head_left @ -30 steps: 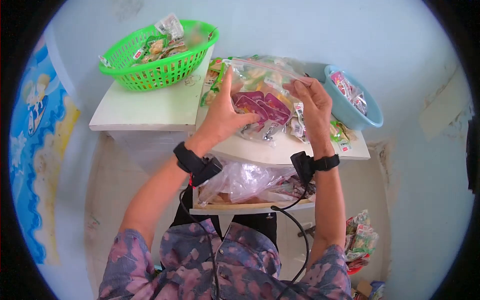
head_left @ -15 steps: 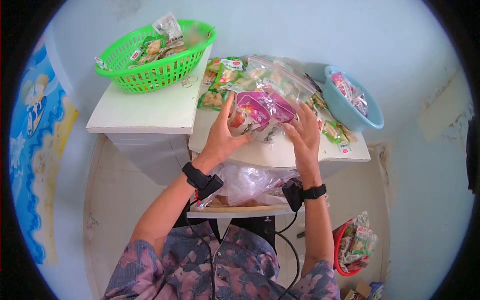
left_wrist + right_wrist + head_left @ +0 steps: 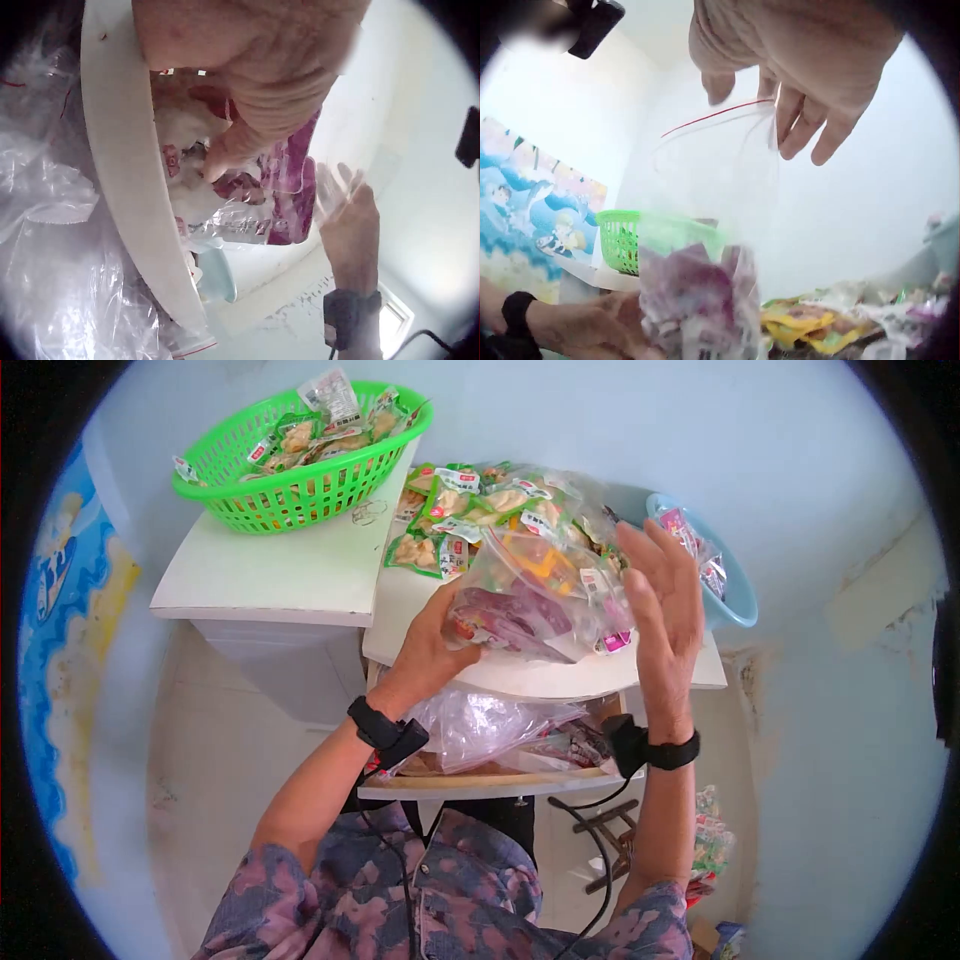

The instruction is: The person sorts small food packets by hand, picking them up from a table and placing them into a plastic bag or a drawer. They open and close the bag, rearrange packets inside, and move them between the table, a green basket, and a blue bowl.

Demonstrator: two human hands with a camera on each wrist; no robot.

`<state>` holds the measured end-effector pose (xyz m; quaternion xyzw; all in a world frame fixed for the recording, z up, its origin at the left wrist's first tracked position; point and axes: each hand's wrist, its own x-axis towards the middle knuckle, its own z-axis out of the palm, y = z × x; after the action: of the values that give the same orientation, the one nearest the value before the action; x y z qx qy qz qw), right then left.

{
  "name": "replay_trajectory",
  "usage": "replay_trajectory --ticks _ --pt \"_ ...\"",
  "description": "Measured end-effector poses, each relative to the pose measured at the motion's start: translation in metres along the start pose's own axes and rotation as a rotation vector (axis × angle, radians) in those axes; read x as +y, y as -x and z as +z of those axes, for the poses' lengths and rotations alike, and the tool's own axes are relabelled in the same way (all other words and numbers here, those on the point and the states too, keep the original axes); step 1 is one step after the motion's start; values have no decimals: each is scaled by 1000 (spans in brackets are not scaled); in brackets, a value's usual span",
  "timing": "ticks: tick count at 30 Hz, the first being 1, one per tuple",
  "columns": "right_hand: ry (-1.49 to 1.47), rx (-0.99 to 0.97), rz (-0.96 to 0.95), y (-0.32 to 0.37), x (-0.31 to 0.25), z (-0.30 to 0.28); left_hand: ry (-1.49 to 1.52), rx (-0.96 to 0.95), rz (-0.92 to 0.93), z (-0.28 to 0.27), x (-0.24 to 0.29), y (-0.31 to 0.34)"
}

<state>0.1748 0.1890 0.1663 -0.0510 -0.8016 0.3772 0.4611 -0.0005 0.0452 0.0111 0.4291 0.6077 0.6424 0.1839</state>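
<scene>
A clear zip bag [image 3: 590, 622] with purple-and-white packets [image 3: 505, 618] stands over the front of the white desk. My left hand [image 3: 428, 645] grips its lower left side, and in the left wrist view the thumb of that hand [image 3: 262, 75] presses on the packets [image 3: 289, 199]. At the bag's right, my right hand [image 3: 668, 610] is raised with fingers extended and thumb apart. The right wrist view shows the bag's red-lined top corner against or close beside the fingers of this hand [image 3: 802, 60]; whether they touch is hard to tell.
Green-edged food packets [image 3: 440, 510] are piled behind the bag. A green basket [image 3: 300, 500] of packets stands at the left, a blue basin [image 3: 735, 585] at the right. Below, an open drawer [image 3: 470, 788] holds clear plastic bags [image 3: 480, 725]. A folding stool [image 3: 612, 835] stands on the floor.
The bag has come lower and tilted, its packets now at the lower left in my left hand. My right hand has let go of the bag's top edge and moved right, fingers extended.
</scene>
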Motion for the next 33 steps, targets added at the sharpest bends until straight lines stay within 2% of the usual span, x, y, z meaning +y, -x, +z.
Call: replay_trajectory --ticks 2,5,8,11,14,18,20,24,26,30,33 --pt "294 -57 -213 -14 -2 0 48 15 40 1 -8 1" --pt "581 -177 -399 -25 -27 6 -26 66 55 1 2 2" --pt "526 -384 -285 -30 -34 12 -4 89 136 2 0 -1" --pt "483 -419 -141 -43 -13 11 23 31 59 -2 4 0" --pt "289 -565 119 -60 -2 4 33 17 71 -3 2 -1" --pt "388 -790 311 -79 -11 10 1 35 130 0 -8 -3" --pt "448 -886 111 -85 -4 22 -29 50 180 2 -13 -4" --pt "531 -976 -175 -85 17 45 -30 16 69 -1 -10 -3" --pt "548 -890 -185 -76 27 53 -30 19 45 0 -6 -3" --pt "540 -818 -163 -72 23 59 -37 95 145 1 -13 -4" --pt "435 -810 148 -75 8 56 -34 129 181 0 -12 -4"
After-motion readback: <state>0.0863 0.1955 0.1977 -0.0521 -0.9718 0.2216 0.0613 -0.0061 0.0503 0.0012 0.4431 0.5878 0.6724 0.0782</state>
